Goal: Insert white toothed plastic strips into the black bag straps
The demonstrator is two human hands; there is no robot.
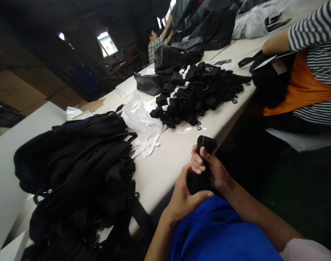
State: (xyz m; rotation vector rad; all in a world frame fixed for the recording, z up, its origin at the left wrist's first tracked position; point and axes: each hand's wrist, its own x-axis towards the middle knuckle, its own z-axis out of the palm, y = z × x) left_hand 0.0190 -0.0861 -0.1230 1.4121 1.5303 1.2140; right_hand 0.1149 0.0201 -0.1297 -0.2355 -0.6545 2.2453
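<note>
A thick, folded bundle of black strap (207, 143) is between my hands, close against the blue cloth at my front. My right hand (215, 169) wraps around its upper part, fingers and thumb closed. Lower down, my left hand (181, 199) grips the bundle's other end, thumb on the near side. Ahead on the table lies a pile of black straps (200, 90) in folded bundles, several with white bands and metal hooks. To my left is a large heap of loose black straps (83, 163), some hanging over the table edge.
Crumpled white plastic bags (140, 116) lie on the pale table (157, 174) between the two piles. Dark grey fabric (178, 54) is stacked farther back. At right stands a person in a striped top (314, 40); another person (156, 43) reaches up at the far end.
</note>
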